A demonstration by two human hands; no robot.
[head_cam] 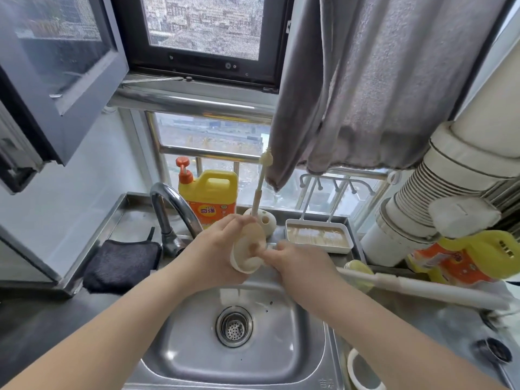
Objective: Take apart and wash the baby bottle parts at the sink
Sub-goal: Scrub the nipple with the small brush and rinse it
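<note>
A round cream-coloured plastic bottle part (249, 247), dome-shaped with a white rim, is being held above the back edge of the stainless steel sink (194, 358). The left hand (218, 249) is curling round it from the left, while the right hand (295, 263) is pinching at its right side with bent fingers. Behind them, a slim cream brush (260, 187) is standing upright in a rounded white holder (266, 220) on the sink's back ledge, beside a yellow detergent jug with an orange pump (209, 198). A curved chrome tap (171, 212) is rising at the back left corner, near a dark fuzzy cloth (121, 266). A white drying tray (318, 237) is sitting at the back right, under a hanging grey towel (380, 88).
</note>
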